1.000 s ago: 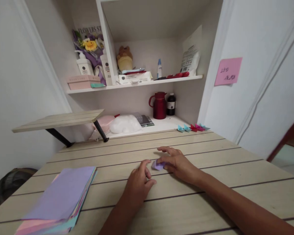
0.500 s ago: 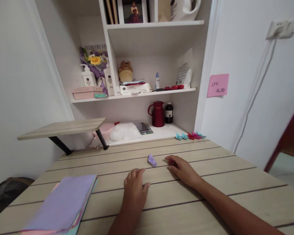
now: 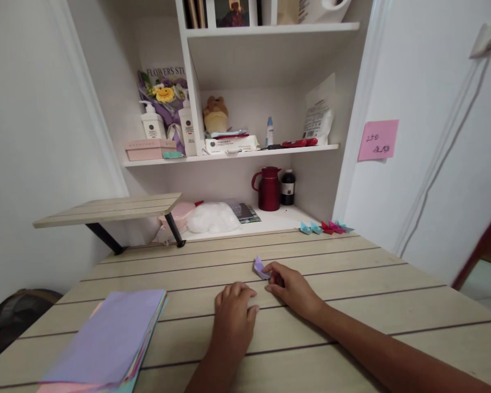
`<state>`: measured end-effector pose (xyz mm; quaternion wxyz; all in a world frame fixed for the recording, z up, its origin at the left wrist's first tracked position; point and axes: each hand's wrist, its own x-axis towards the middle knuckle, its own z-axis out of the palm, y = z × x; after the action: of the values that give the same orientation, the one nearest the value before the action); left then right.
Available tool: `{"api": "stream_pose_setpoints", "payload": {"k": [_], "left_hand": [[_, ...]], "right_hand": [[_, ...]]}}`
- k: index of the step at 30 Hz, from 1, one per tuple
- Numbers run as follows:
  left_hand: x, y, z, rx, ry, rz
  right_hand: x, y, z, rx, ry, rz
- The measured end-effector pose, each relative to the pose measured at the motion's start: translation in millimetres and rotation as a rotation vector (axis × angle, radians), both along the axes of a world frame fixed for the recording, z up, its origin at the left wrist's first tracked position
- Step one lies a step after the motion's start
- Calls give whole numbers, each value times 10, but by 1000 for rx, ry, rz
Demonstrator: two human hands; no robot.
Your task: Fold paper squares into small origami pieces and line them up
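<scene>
A small purple folded-paper boat (image 3: 259,268) lies on the wooden table in front of me. The index finger and thumb of my right hand (image 3: 291,289) close around its near right end, which they partly cover. My left hand (image 3: 235,312) rests on the table just nearer to me and to the left of the boat, holding nothing, with its fingers loosely bent and the thumb apart. At the left, a stack of coloured paper (image 3: 110,333) has a purple sheet on top.
Several folded-paper boats (image 3: 328,227) in blue, red and pink line the table's back right edge. A small raised shelf (image 3: 110,210) on black legs stands at the back left. Behind the table, a white shelf unit holds a red jug (image 3: 269,189), a dark bottle (image 3: 287,188) and a white bundle (image 3: 213,218).
My right hand has moved left to the purple boat and taken hold of its end. My left hand stays about where it was. The view has shifted slightly.
</scene>
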<state>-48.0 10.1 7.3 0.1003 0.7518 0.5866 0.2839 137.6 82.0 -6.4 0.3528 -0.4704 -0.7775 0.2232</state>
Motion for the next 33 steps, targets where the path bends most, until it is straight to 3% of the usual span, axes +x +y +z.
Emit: {"api": "stream_pose_setpoints", "payload": {"k": [7, 10, 13, 18, 25, 33], "left_hand": [[-73, 99, -83, 43, -170, 71], [-118, 144, -136, 79, -308, 118], [-130, 140, -133, 56, -313, 128], [-100, 77, -45, -43, -167, 1], [-35, 7, 31, -42, -89, -245], [15, 34, 43, -28, -57, -210]], "right_hand": [[-115, 12, 110, 63, -45, 69], [-19, -158, 161, 50, -43, 237], [191, -302, 202, 26, -47, 380], [434, -345, 249, 13, -80, 373], [408, -350, 288, 55, -94, 377], [526, -421, 377, -33, -115, 343]]}}
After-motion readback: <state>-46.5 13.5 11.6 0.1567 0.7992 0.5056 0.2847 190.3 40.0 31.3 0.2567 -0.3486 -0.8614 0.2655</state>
